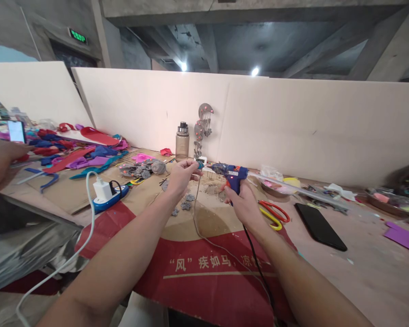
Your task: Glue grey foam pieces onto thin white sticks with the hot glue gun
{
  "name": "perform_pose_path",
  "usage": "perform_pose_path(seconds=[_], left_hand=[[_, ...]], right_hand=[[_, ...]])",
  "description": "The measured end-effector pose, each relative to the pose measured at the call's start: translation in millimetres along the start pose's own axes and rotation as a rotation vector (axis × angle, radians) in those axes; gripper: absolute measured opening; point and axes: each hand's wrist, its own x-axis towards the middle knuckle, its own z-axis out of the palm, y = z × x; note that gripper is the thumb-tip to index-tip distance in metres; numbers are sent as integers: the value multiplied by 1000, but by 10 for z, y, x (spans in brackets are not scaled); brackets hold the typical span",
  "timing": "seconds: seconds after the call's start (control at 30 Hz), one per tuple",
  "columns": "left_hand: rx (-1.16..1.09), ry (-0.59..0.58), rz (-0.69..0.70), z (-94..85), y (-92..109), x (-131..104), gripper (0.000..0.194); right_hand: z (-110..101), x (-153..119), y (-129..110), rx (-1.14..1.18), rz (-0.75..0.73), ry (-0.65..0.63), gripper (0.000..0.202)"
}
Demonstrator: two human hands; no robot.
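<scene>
My right hand [243,202] is wrapped around a blue hot glue gun [235,175], whose nozzle points left. A long translucent glue stick [303,188] runs out of its back. Opposite the nozzle, my left hand [180,178] pinches a small teal piece [200,165], too small to identify. Grey yarn [195,213] trails from these fingers down over the cardboard [170,229]. Several small grey cut-outs [186,205] lie beneath my hands. Beyond stands a grey moon-shaped hanging ornament [199,129] with pink dots. A ball of grey yarn [159,167] rests left of my left hand.
A bottle [182,145] stands by the white partition [150,104]. To the right lie scissors [272,214] and a black phone [320,226]. Left are a blue power strip [109,200] with a white cable, coloured scraps [85,159] and another person's hand [5,152].
</scene>
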Motion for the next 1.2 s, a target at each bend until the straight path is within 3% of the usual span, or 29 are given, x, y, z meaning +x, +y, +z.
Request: perform_pose_path(seconds=[0.17, 0.27, 0.47, 0.53, 0.6, 0.7, 0.8, 0.87, 1.0, 1.1, 1.2], left_hand=[[88, 6, 13, 30, 9, -41, 24], [166, -35, 37, 57, -1, -74, 22], [469, -86, 218, 108, 19, -165, 15], [574, -65, 311, 130, 21, -197, 11], [653, -60, 406, 150, 11, -223, 8], [701, -120, 524, 178, -7, -253, 5], [727, -182, 593, 204, -9, -284, 7], [727, -199, 601, 218, -6, -303, 9], [671, -154, 519, 243, -15, -322, 7], [566, -115, 346, 259, -34, -322, 7], [432, -146, 183, 272, -48, -320, 12]], right_hand=[[-25, 132, 255, -13, 296, -142, 11], [-21, 165, 419, -66, 368, -243, 19], [-71, 126, 505, -683, 172, -175, 28], [-90, 130, 477, -757, 112, -119, 26], [-81, 151, 417, -633, 10, -19, 18], [-2, 177, 264, -97, -56, 58, 25], [123, 149, 84, 446, 63, -30, 42], [197, 107, -5, 645, 172, -82, 46], [268, 54, -52, 724, 278, -67, 48], [265, 67, -16, 587, 217, 22, 39], [248, 87, 5, 401, 123, 81, 25]])
